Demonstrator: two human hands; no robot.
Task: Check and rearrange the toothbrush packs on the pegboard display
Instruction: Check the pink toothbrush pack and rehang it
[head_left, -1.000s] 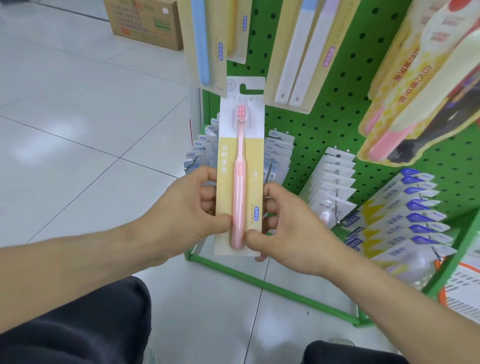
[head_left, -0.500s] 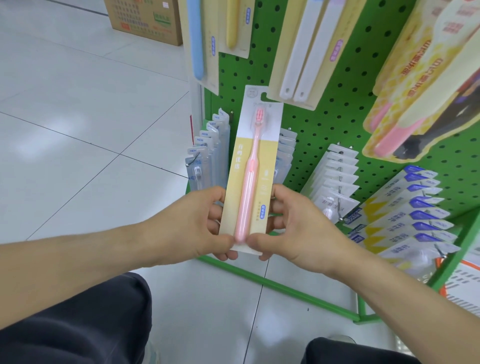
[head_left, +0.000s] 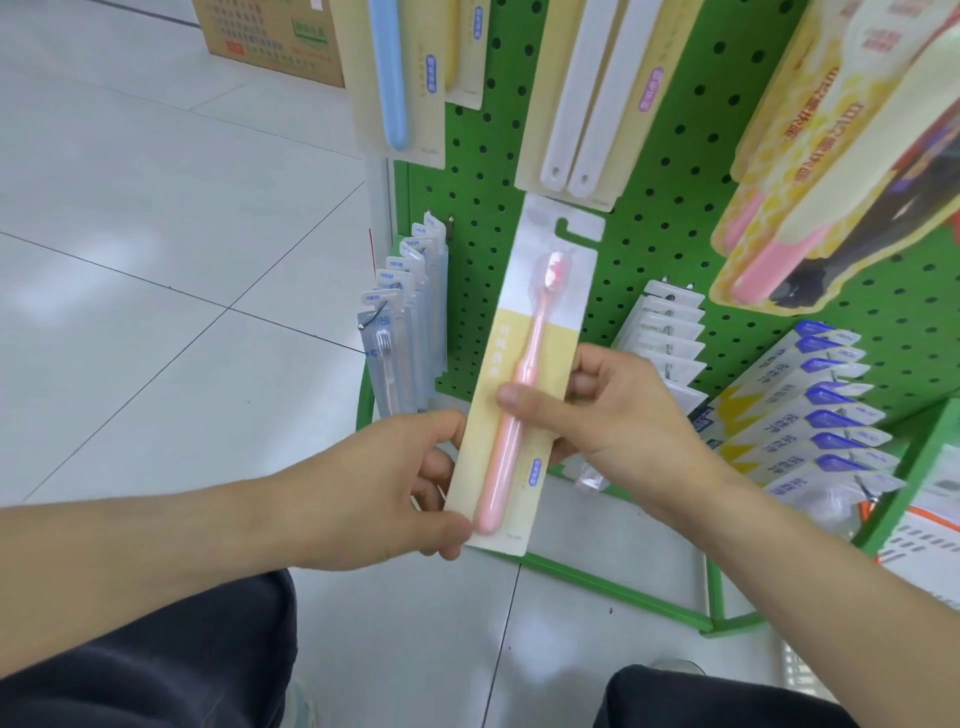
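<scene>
Head view: pink toothbrush pack (head_left: 524, 384) is held off the pegboard (head_left: 649, 249), long axis running up and away from both hands. Left hand (head_left: 384, 493) pinches its lower left edge; right hand (head_left: 608, 410), higher and nearer the hook slot, grips mid-pack.
</scene>
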